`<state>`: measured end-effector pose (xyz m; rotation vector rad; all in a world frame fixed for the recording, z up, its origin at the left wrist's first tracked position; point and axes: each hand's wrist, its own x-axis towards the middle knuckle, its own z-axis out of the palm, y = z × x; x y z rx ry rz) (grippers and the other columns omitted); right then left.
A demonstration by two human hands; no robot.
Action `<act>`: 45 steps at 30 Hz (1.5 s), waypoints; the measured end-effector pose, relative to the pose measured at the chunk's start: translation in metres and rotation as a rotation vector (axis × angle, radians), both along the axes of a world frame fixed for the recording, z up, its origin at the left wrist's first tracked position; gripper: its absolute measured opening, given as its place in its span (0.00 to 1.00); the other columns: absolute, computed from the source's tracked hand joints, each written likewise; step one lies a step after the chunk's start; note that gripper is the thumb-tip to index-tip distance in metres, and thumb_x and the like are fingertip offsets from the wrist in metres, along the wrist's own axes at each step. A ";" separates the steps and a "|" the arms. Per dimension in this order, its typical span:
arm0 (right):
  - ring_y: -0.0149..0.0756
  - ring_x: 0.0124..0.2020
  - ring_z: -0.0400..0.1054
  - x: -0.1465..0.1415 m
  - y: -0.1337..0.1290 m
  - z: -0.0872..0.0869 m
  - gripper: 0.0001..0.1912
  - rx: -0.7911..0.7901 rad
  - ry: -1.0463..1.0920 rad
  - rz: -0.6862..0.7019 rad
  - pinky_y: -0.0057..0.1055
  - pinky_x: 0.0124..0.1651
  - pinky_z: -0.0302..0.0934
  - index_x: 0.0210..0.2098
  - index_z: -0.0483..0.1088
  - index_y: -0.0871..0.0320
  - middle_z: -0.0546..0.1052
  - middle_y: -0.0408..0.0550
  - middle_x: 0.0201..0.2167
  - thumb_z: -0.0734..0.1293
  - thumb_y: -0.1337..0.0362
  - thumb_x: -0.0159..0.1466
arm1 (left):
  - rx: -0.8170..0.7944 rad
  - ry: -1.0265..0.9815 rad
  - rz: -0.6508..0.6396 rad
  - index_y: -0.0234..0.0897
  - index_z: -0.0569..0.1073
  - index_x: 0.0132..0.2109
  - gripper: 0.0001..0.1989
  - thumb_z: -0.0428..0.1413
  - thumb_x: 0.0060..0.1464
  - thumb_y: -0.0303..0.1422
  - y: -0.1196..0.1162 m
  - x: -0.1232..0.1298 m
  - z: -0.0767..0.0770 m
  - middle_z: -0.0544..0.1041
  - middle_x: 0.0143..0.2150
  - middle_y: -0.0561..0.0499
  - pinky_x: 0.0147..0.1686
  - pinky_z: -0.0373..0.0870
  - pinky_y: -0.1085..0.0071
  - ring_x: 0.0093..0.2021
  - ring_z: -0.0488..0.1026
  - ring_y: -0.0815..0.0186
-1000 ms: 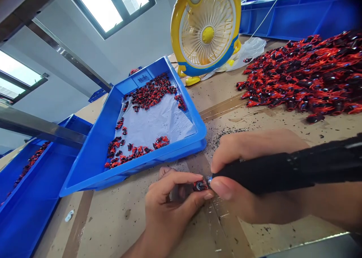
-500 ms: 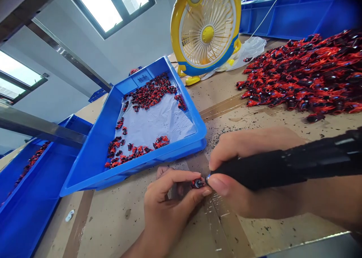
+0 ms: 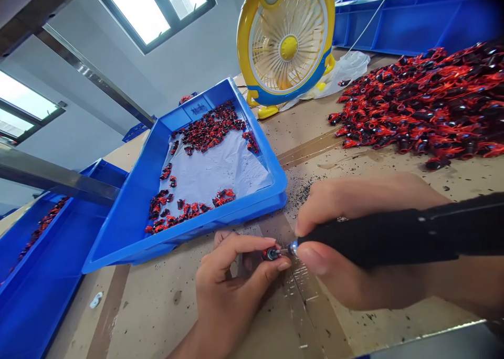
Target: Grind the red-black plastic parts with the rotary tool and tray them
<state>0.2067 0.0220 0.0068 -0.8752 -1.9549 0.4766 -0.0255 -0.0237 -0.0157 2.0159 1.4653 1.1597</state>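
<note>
While your left hand (image 3: 226, 296) pinches one small red-and-black part (image 3: 270, 254) and your right hand (image 3: 350, 288) grips a black cylindrical tool (image 3: 374, 238), the blue plastic tray (image 3: 255, 206) is part-filled, a red-and-black heap (image 3: 429, 104) lying upper right.

A workshop or small assembly room: a worktop covered in brown cardboard (image 3: 157, 301) and strewn with dark shavings, deep blue plastic trays (image 3: 214, 220), a large heap of small red-and-black parts (image 3: 417, 104), bare metal posts, plain pale walls and dark-framed windows (image 3: 147, 7).
</note>
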 end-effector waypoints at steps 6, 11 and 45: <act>0.35 0.29 0.72 -0.008 -0.004 -0.005 0.09 -0.045 0.011 0.000 0.29 0.27 0.58 0.35 0.75 0.51 0.74 0.41 0.23 0.73 0.53 0.64 | 0.019 0.007 -0.038 0.48 0.84 0.42 0.12 0.73 0.54 0.26 0.000 0.000 0.003 0.87 0.34 0.62 0.33 0.73 0.76 0.31 0.75 0.70; 0.31 0.26 0.70 -0.012 -0.008 -0.004 0.07 -0.030 0.042 0.013 0.29 0.26 0.57 0.32 0.74 0.51 0.74 0.38 0.23 0.73 0.57 0.63 | 0.028 0.000 -0.035 0.48 0.85 0.42 0.11 0.72 0.56 0.26 0.000 0.002 0.004 0.88 0.34 0.62 0.34 0.72 0.75 0.30 0.75 0.71; 0.15 0.22 0.68 0.000 -0.019 0.013 0.07 -0.064 0.147 -0.140 0.19 0.21 0.58 0.33 0.72 0.45 0.73 0.27 0.22 0.67 0.55 0.69 | 0.031 -0.102 -0.073 0.45 0.81 0.38 0.12 0.71 0.55 0.22 0.004 0.006 0.004 0.89 0.36 0.62 0.35 0.77 0.81 0.36 0.84 0.73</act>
